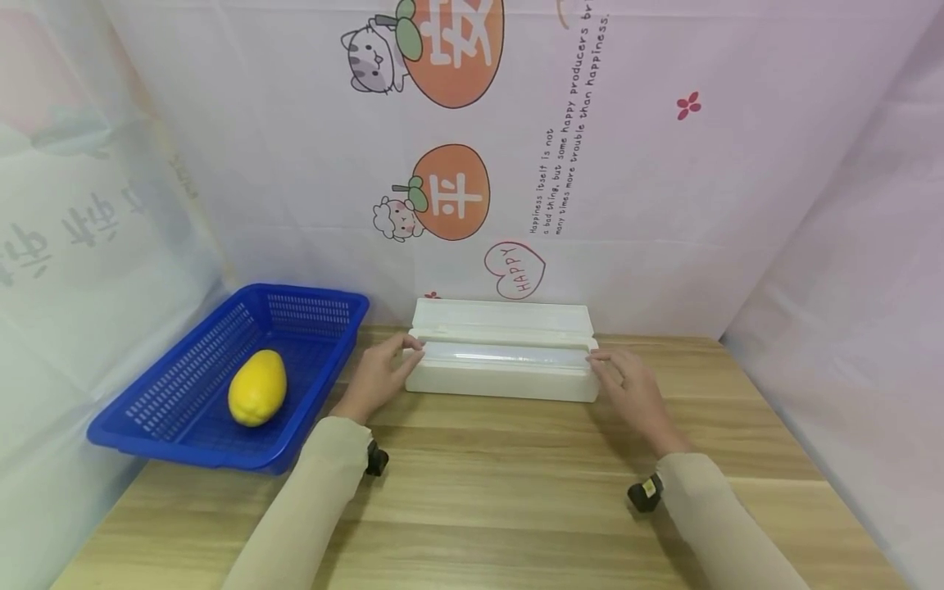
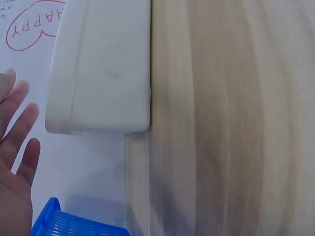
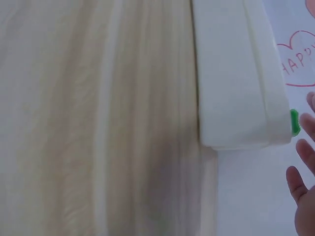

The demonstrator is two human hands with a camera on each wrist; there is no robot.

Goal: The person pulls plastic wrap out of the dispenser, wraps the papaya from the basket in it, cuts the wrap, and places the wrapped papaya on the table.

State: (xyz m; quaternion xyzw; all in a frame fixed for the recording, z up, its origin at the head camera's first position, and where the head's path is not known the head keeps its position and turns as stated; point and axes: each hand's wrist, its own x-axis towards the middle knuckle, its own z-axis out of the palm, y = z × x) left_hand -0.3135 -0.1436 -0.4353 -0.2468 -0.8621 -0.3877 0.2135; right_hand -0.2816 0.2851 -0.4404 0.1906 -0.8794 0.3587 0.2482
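A long white cling film dispenser (image 1: 503, 383) sits at the back of the table, its lid (image 1: 505, 315) raised against the wall sheet. Inside lies a shiny roll of clear film (image 1: 509, 356). My left hand (image 1: 378, 373) is at the dispenser's left end, fingertips right at the top edge. In the left wrist view its fingers (image 2: 19, 128) are spread and loosely extended. At the opposite end my right hand (image 1: 630, 393) reaches in with its fingertips by the corner. A small green piece (image 3: 295, 123) shows on the dispenser's end in the right wrist view, near the right fingers (image 3: 306, 153).
A blue plastic basket (image 1: 184, 455) stands at the left with a yellow, lemon-like fruit (image 1: 257, 388) in it. Behind the wooden table (image 1: 501, 492) hangs a printed white sheet (image 1: 627, 205), and similar sheets close off both sides.
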